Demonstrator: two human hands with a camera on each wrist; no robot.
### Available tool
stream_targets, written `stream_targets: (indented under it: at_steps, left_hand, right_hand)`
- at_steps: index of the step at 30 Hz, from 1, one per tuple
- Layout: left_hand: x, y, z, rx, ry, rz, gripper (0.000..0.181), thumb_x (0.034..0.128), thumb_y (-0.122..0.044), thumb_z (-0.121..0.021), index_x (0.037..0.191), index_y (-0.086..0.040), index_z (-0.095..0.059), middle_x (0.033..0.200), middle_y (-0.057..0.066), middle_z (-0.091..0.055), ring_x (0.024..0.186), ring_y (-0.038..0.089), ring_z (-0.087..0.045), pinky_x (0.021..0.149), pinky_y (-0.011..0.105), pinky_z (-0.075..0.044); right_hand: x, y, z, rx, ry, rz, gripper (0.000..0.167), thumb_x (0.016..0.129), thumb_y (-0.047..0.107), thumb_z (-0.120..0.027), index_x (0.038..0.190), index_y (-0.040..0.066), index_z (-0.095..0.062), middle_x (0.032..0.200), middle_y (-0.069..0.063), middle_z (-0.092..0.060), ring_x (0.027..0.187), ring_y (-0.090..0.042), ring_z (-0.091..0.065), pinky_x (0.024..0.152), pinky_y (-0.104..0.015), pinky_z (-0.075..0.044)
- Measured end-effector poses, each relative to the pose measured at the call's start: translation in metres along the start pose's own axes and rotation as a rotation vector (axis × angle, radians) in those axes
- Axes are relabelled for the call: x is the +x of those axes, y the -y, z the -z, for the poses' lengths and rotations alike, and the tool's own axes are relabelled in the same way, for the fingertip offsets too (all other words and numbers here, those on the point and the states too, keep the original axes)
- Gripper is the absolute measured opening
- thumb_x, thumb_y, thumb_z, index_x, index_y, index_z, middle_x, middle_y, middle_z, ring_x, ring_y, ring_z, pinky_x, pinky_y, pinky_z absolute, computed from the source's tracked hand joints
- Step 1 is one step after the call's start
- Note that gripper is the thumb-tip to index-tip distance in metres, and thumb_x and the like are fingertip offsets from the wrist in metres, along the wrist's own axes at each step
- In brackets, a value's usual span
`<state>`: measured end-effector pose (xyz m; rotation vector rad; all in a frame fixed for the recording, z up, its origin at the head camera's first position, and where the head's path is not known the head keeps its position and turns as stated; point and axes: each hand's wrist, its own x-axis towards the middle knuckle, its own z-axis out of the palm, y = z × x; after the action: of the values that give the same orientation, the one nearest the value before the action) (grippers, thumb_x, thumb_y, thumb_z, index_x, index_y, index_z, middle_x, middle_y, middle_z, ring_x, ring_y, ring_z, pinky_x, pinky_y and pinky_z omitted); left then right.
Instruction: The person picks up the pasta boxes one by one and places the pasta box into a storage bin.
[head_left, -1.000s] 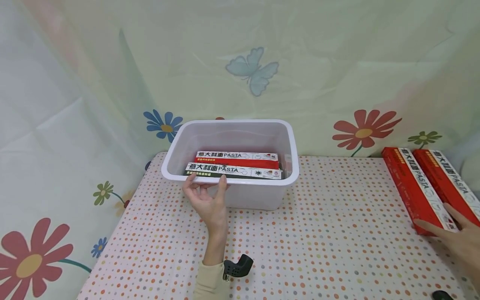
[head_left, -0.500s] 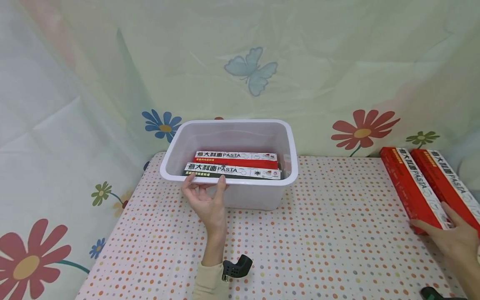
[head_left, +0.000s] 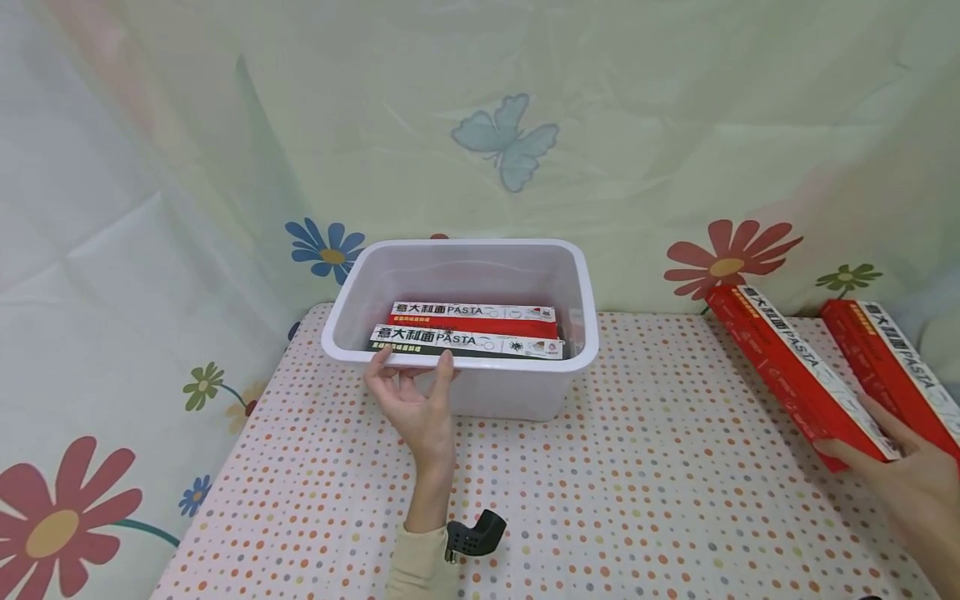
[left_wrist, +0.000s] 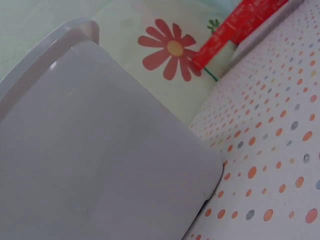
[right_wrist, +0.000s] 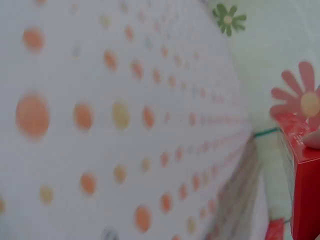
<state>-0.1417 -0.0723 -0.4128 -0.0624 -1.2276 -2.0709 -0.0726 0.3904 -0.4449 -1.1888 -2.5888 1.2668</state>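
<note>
In the head view my right hand (head_left: 903, 479) grips the near end of a red pasta box (head_left: 798, 375), lifted and tilted above the table; the right wrist view shows that red box (right_wrist: 305, 185) with a fingertip on it. A second red pasta box (head_left: 892, 367) lies just to its right. My left hand (head_left: 416, 412) holds the front rim of a white plastic tub (head_left: 517, 392), its thumb and index finger at the rim. Inside the tub sit a red pasta box (head_left: 480, 321) and, nearer me, a dark green pasta box (head_left: 465, 342).
A white tablecloth (head_left: 660, 492) with coloured dots covers the table. Behind it hangs a pale curtain (head_left: 622, 167) printed with flowers and a butterfly. A black wrist camera mount (head_left: 477, 533) sits on the left sleeve.
My right hand has lifted the left red pasta box off the table and swung its far end leftward, opening a gap to its neighbour. My left hand and the tub stay put.
</note>
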Motion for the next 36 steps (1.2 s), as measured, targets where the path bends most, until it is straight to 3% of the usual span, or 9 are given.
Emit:
stream_targets:
  at_steps: [1,4,8,13,15,19,22,28,36]
  left_hand:
    - [0.0,0.0,0.0,0.0,0.0,0.001,0.074,0.0869,0.01,-0.075,0.143,0.002,-0.028,0.139,0.033,-0.035,0.109,0.039,-0.054,0.085,0.044,-0.068]
    - [0.001,0.0,0.0,0.0,-0.003,0.004,0.073,0.0872,0.01,-0.075,0.143,0.001,-0.028,0.139,0.032,-0.036,0.109,0.04,-0.054,0.085,0.044,-0.068]
    - [0.001,-0.001,0.001,0.005,-0.005,0.009,0.072,0.0874,0.01,-0.075,0.143,-0.003,-0.031,0.14,0.032,-0.036,0.111,0.041,-0.054,0.086,0.044,-0.068]
    - [0.002,-0.002,0.001,0.01,-0.006,0.006,0.072,0.0874,0.01,-0.075,0.143,-0.005,-0.031,0.14,0.031,-0.036,0.111,0.041,-0.053,0.086,0.044,-0.068]
    - [0.002,-0.002,0.001,0.013,-0.007,0.003,0.072,0.0877,0.009,-0.075,0.143,-0.006,-0.031,0.14,0.031,-0.036,0.111,0.041,-0.053,0.085,0.044,-0.068]
    - [0.002,-0.001,0.001,0.018,-0.006,-0.007,0.072,0.0877,0.007,-0.076,0.143,-0.005,-0.031,0.14,0.034,-0.034,0.112,0.045,-0.052,0.084,0.045,-0.068]
    - [0.002,0.001,0.0,0.016,0.0,-0.012,0.072,0.0878,0.006,-0.077,0.143,-0.005,-0.032,0.14,0.035,-0.034,0.112,0.048,-0.051,0.084,0.046,-0.068]
    - [0.001,0.0,-0.004,0.007,0.011,-0.009,0.071,0.0875,0.008,-0.076,0.141,-0.007,-0.033,0.139,0.031,-0.036,0.109,0.042,-0.053,0.083,0.044,-0.069]
    - [0.0,0.0,-0.003,0.003,-0.017,0.008,0.07,0.0863,0.011,-0.076,0.14,-0.006,-0.034,0.139,0.032,-0.035,0.108,0.04,-0.054,0.083,0.043,-0.069]
  right_hand:
    - [-0.003,0.005,0.001,0.006,0.008,0.025,0.091,0.101,0.033,-0.066,0.165,0.027,-0.001,0.171,-0.028,-0.002,0.146,-0.059,-0.013,0.122,-0.075,-0.026]
    - [-0.014,0.021,0.003,0.036,0.024,0.133,0.087,0.101,0.031,-0.066,0.164,0.028,-0.005,0.17,-0.031,-0.008,0.139,-0.059,-0.023,0.1,-0.036,-0.062]
    - [-0.033,0.043,0.005,0.021,0.036,0.339,0.087,0.099,0.028,-0.07,0.165,0.03,-0.012,0.162,-0.038,-0.022,0.117,-0.041,-0.043,0.053,0.0,-0.039]
    - [-0.052,0.079,0.003,0.055,0.076,0.624,0.088,0.094,0.023,-0.079,0.165,0.034,-0.028,0.151,-0.02,-0.042,0.093,-0.001,-0.042,0.058,-0.007,-0.053]
    - [-0.057,0.097,0.002,0.088,0.116,0.721,0.089,0.091,0.017,-0.081,0.163,0.035,-0.033,0.143,-0.004,-0.046,0.098,0.002,-0.043,0.06,-0.008,-0.056]
    - [-0.064,0.139,0.001,0.091,0.199,0.85,0.091,0.087,0.01,-0.084,0.163,0.029,-0.036,0.144,-0.008,-0.046,0.106,0.0,-0.043,0.062,-0.008,-0.058]
    - [-0.065,0.17,-0.001,0.072,0.256,0.91,0.091,0.086,0.009,-0.085,0.163,0.027,-0.039,0.148,-0.02,-0.044,0.11,-0.003,-0.042,0.062,-0.009,-0.058]
    - [-0.068,0.231,-0.014,0.014,0.385,0.986,0.081,0.087,0.01,-0.083,0.159,0.018,-0.046,0.148,-0.019,-0.053,0.114,-0.013,-0.044,0.067,-0.01,-0.055]
    - [-0.081,0.291,-0.048,-0.034,0.694,0.983,0.079,0.087,0.007,-0.08,0.158,0.014,-0.047,0.151,-0.015,-0.053,0.126,-0.029,-0.049,0.077,-0.022,-0.062]
